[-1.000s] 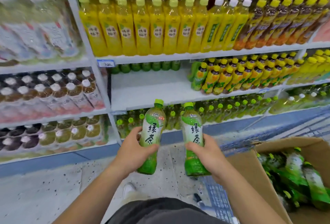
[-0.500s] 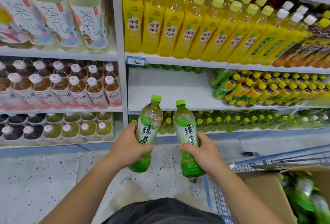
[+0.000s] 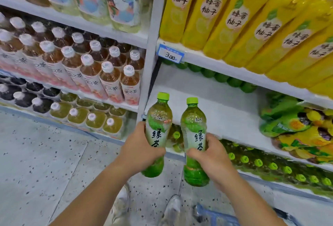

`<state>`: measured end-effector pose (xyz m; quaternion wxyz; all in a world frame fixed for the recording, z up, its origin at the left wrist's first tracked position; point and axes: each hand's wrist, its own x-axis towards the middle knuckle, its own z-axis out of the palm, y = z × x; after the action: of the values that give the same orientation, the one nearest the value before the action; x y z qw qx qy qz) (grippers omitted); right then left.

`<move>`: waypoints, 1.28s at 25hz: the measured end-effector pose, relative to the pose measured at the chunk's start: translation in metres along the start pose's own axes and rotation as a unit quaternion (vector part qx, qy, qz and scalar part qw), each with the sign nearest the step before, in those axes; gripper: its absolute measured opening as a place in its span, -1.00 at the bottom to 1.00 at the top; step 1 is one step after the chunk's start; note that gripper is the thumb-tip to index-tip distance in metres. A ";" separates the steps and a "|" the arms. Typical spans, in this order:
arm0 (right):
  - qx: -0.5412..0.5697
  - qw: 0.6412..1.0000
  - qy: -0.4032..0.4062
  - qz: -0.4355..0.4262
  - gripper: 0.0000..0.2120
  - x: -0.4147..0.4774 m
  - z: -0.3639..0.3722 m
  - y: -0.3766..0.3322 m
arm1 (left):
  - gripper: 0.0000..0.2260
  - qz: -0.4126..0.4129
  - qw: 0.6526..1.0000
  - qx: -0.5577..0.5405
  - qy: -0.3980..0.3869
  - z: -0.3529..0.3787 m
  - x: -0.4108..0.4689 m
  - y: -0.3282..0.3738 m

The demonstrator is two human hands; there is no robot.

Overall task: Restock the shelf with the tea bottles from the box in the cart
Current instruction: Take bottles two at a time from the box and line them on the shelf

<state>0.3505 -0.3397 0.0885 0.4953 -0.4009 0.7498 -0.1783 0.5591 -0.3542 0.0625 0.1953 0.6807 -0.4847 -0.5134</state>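
At 6 o'clock, closest of all, two pale shoes stand on the speckled grey floor. Just beside them, at 5 o'clock, a blurry bit of the blue cart peeks in. Two bare arms reach up from the bottom toward the middle.

The left hand is wrapped tight round the left tea bottle, with the thumb across the label. The right hand is wrapped tight round the right tea bottle the same way. Both bottles are upright with their green caps on top. They are side by side in the middle, near each other but not touching. They are up in the air, in front of the shelf edge. The left one sits a little higher.

Behind them, toward 2 o'clock, is the white shelf with a big bare patch. A row of green caps shows at the very back of it. At 3 o'clock, green and yellow bottles fill its right end, all blurry. At 4 o'clock, more green-capped bottles fill the shelf below.

At 12 o'clock a blue price tag says 3.00. At 1 o'clock tall yellow bottles stand on the shelf above. A white post splits the shelves. At 9 o'clock are brown tea bottles with white caps.
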 end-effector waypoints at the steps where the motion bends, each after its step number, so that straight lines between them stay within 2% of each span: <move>1: -0.006 1.000 -0.004 -0.006 -0.69 0.016 0.000 0.003 | -0.49 0.002 1.000 0.004 0.005 0.006 0.012 -0.002; 5: -0.010 0.999 -0.003 -0.040 -0.70 0.083 -0.002 0.014 | -0.52 0.030 0.999 0.022 0.024 0.023 0.065 -0.002; 12: 0.039 0.991 0.050 -0.117 -0.72 0.167 -0.011 0.029 | -0.51 0.129 0.989 0.041 0.062 0.039 0.148 0.010; 17: 0.055 0.973 0.096 -0.204 -0.59 0.200 -0.017 0.023 | -0.46 0.208 0.973 0.045 0.094 0.046 0.181 0.024; 22: 0.075 0.954 0.119 -0.265 -0.43 0.225 -0.011 0.026 | -0.37 0.262 0.958 -0.017 0.116 0.056 0.207 0.028; 25: 0.097 0.946 0.119 -0.285 -0.36 0.231 -0.006 0.034 | -0.33 0.280 0.950 -0.039 0.134 0.057 0.219 0.025; 28: 0.100 0.946 0.099 -0.291 -0.38 0.237 -0.003 0.041 | -0.35 0.295 0.945 -0.062 0.128 0.060 0.223 0.016; 32: 0.010 0.954 0.108 -0.281 -0.38 0.242 0.004 0.068 | -0.34 0.257 0.959 -0.039 0.117 0.065 0.232 -0.009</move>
<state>0.2802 -0.4860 -0.1037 0.3453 -0.5687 0.6543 -0.3596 0.5059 -0.5345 -0.0878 0.4020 0.5802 -0.5971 -0.3812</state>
